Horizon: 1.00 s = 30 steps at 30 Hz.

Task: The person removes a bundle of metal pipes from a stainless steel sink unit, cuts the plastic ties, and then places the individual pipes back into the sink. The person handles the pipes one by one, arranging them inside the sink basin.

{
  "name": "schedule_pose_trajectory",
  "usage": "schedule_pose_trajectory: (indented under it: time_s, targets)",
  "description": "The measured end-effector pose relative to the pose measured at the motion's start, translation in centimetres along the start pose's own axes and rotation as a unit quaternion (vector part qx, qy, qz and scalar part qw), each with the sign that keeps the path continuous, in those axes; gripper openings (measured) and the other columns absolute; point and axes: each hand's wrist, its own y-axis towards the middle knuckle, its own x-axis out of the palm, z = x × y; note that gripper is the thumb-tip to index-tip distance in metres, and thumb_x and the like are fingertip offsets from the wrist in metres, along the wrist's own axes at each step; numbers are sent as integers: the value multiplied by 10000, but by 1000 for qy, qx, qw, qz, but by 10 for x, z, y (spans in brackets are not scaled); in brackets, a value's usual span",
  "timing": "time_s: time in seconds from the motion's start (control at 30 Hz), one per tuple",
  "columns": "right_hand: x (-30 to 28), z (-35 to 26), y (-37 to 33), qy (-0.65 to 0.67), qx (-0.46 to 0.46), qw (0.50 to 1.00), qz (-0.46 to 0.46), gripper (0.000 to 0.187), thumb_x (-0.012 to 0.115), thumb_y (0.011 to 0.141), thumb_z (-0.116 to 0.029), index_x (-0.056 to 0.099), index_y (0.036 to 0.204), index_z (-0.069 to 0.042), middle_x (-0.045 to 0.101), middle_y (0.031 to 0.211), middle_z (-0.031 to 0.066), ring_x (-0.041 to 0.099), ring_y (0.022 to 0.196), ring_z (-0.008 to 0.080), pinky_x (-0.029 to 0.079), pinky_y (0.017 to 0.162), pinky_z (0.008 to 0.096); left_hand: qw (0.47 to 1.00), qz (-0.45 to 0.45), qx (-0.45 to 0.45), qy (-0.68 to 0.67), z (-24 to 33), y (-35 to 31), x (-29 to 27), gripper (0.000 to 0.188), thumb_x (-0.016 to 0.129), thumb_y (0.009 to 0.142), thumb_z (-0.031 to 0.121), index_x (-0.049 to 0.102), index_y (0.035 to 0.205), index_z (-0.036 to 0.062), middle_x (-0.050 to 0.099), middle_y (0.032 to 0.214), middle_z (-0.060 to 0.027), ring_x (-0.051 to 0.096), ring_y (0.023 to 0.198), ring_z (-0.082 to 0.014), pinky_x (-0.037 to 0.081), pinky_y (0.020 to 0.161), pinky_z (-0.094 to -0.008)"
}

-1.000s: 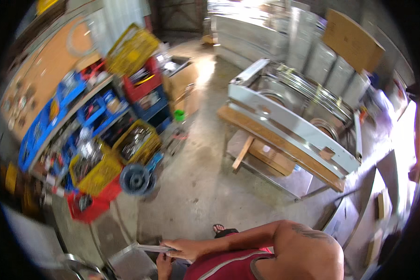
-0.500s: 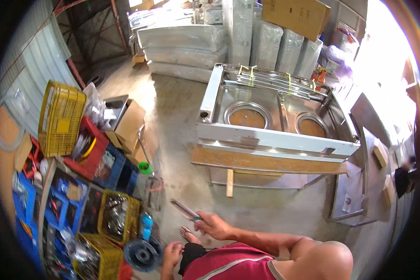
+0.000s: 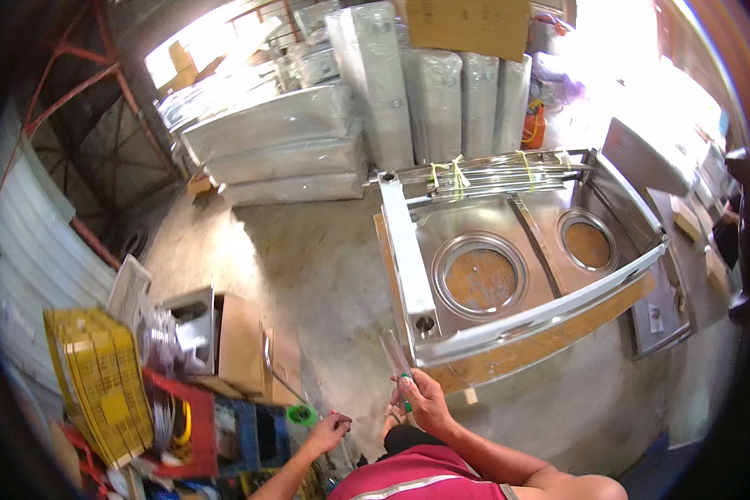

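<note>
My right hand (image 3: 427, 400) is closed around a long, thin metallic tool (image 3: 398, 360) with green on its handle, its far end pointing up and away from me. Motion smears the tool, so its exact kind is unclear. That tool lies close to the near left corner of a stainless steel stove frame (image 3: 414, 275), which has two round openings and steel tubes tied along its far side. To the left, my left hand (image 3: 330, 433) has its fingers curled together; what lies in them, if anything, is too small to make out. It is nearest a green round object (image 3: 302, 415).
The frame rests on a wooden board (image 3: 458, 377). At my left stand a yellow plastic crate (image 3: 100, 383), a red bin (image 3: 193, 437) and a cardboard box (image 3: 243, 343). Wrapped panels (image 3: 275, 125) are stacked at the back; bare concrete floor (image 3: 308, 267) runs between.
The view has shifted toward the stove frame, which is now nearer my right hand. The tool has come up steeper beside its left corner. My left hand has risen forward.
</note>
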Motion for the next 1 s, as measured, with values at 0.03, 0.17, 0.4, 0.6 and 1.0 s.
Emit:
schedule_pose_trajectory:
  time_s: [0.03,0.17,0.4,0.6,1.0]
  targets:
    - [2,1,28,15,9,1000,23,270,513,1091,-248,631,1143,-10,676,807,32,559,632,78,470,574,246,999,11,33,-23,9,37,-21,281,591,1033,198,676,1188,-20,734,939,-81,690,839,-160,560,749,-320]
    - [17,-7,105,68,16,996,57,291,487,1110,-258,602,1207,-8,663,823,40,565,663,76,483,593,245,996,7,-18,-83,40,106,-81,297,582,1035,213,666,1205,-15,731,937,-111,704,865,-162,561,762,-322]
    - [31,-36,196,152,-81,973,152,388,471,1107,-278,502,1392,-17,684,905,104,612,719,132,509,638,262,968,-146,147,143,92,232,-145,324,625,1014,252,671,1228,13,740,930,-120,693,845,-227,555,810,-372]
    - [52,-40,318,136,-126,940,287,331,445,1112,-293,532,1297,-32,671,882,106,617,712,141,517,628,272,937,-240,169,187,134,377,-235,316,635,995,269,700,1197,35,746,1015,-184,725,947,-296,551,857,-396]
    - [-65,-118,500,-22,-83,759,645,265,560,1062,-289,577,1029,-27,666,775,61,605,520,146,484,482,314,865,-165,468,81,447,622,-362,179,620,1013,153,695,1043,-6,666,814,-65,623,784,-101,503,698,-274]
